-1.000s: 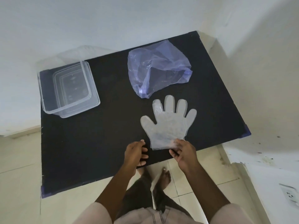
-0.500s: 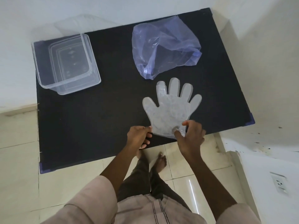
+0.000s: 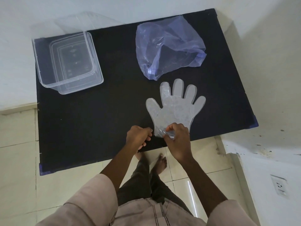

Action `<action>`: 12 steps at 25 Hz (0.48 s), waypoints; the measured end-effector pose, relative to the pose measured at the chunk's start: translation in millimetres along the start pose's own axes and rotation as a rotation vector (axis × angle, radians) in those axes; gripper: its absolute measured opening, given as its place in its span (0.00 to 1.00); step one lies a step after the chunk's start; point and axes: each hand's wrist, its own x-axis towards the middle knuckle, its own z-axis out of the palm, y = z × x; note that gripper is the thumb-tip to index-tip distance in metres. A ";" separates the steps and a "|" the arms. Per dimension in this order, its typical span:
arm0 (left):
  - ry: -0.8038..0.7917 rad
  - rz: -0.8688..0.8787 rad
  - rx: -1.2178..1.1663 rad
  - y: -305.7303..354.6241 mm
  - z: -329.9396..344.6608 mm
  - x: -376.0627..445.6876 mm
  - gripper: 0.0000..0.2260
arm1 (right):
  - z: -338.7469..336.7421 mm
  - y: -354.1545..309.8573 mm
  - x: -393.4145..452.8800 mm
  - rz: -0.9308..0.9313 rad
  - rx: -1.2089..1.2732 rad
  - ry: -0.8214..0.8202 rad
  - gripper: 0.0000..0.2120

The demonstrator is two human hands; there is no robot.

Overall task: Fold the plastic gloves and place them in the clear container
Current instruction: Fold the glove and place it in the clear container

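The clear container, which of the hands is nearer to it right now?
Left. The left hand sits curled on the black table, below and to the right of the clear container. The right hand is farther right, pinching the plastic glove at its cuff.

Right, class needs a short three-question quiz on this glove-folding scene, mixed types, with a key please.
1. True or false: the glove lies inside the container.
2. Which hand pinches the glove's cuff: (a) left hand (b) right hand?
3. What lies on the table beyond the glove's fingertips?

Key: 1. False, it lies flat on the table. 2. b. 3. The blue bag.
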 end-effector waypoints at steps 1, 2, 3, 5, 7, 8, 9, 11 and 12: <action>-0.005 -0.019 0.000 -0.9 -0.1 -0.6 0.10 | -0.2 0.1 -1.0 0.001 0.013 -0.009 0.07; -0.017 -0.039 -0.021 -1.5 -0.3 -0.6 0.11 | 0.5 0.2 -0.9 -0.003 0.024 -0.019 0.06; -0.038 -0.058 -0.054 -2.1 0.0 -0.3 0.11 | 1.1 0.4 -1.1 -0.003 0.028 -0.030 0.06; -0.074 -0.076 -0.104 -1.3 1.0 -1.4 0.11 | 2.5 1.1 -2.1 -0.005 0.032 -0.040 0.06; -0.079 -0.051 -0.098 1.0 2.6 -1.9 0.10 | 2.6 2.2 -3.4 0.000 0.045 -0.039 0.07; -0.070 -0.028 -0.080 2.8 3.6 -2.1 0.10 | 2.5 3.0 -4.1 0.003 0.053 -0.038 0.07; -0.058 -0.006 -0.060 5.0 4.5 -2.3 0.09 | 1.7 3.1 -4.8 0.008 0.055 -0.041 0.08; -0.037 0.023 -0.034 9.5 6.4 -2.9 0.08 | 0.7 4.7 -6.1 0.012 0.047 -0.046 0.10; -0.032 0.029 -0.032 12.2 6.9 -3.7 0.08 | 0.2 5.2 -6.5 0.004 0.040 -0.039 0.10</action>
